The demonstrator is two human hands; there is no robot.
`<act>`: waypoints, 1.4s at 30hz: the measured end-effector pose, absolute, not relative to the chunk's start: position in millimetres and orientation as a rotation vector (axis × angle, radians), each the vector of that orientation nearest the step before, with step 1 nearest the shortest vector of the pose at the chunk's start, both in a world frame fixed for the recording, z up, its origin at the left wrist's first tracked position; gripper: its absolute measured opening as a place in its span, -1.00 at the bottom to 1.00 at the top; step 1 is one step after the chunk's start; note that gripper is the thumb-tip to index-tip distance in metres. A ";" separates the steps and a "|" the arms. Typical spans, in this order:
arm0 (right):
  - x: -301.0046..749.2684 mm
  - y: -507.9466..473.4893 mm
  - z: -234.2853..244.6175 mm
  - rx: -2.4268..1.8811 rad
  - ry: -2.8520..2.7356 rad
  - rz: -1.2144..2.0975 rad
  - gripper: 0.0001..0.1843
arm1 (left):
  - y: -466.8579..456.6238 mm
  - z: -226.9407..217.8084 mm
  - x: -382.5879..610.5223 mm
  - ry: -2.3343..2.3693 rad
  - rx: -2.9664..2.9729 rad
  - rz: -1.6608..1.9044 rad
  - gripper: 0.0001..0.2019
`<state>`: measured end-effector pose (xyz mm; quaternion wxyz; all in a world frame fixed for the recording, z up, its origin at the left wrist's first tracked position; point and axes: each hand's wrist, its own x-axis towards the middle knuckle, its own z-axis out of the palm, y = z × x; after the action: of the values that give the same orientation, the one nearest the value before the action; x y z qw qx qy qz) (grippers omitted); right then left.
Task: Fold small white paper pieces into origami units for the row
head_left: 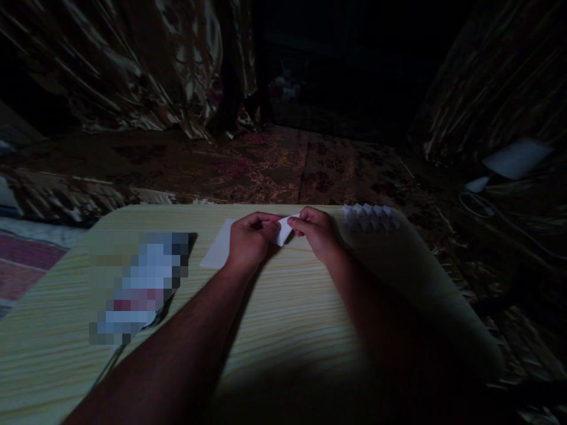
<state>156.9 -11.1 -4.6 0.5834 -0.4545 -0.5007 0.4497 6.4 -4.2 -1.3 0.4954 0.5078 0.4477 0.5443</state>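
Observation:
A small piece of folded white paper (282,232) is held up between my two hands, over the far part of the table. My left hand (250,241) pinches its left side between thumb and fingers. On the right side, my right hand (315,230) grips it the same way, thumb on top. Flat on the table beside my left hand lies a white paper sheet (217,248), partly covered by that hand. To the right of my right hand stand several small pointed white folded-paper shapes (370,217), set in rows.
The light wood-grain table (292,330) has rounded corners. At its left lies a blurred-out device (146,283) with a cable (105,369). Behind are a patterned cloth-covered seat (266,165) and curtains (177,65). A white lamp-like object (516,158) with a cord sits at right.

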 end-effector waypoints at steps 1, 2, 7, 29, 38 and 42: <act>157.0 -10.9 -4.6 -1.060 -1.164 1.054 -0.70 | -3.8 -1.7 6.3 1.077 1.229 1.318 -0.76; 157.0 -10.6 -4.7 -1.060 -1.159 1.059 -0.70 | -3.6 -2.0 6.2 1.072 1.228 1.316 -0.76; 157.1 -10.4 -4.2 -1.062 -1.116 1.052 -0.72 | -4.2 -1.5 6.8 1.071 1.233 1.326 -0.77; 153.6 -11.9 -3.4 -1.164 -1.230 1.075 -0.72 | -2.2 -3.1 6.1 1.075 1.179 1.374 -0.76; 153.0 -8.8 -10.6 -1.168 -1.243 1.047 -0.71 | -3.4 -1.1 7.7 1.107 1.154 1.400 -0.76; 152.1 -9.4 -8.8 -1.188 -1.271 1.027 -0.72 | -3.2 -1.6 8.1 1.106 1.161 1.420 -0.79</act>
<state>152.1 -9.4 -8.8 0.5319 -0.4979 -0.5326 0.4306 8.1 -3.2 -1.6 0.4791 0.4757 0.4533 0.5820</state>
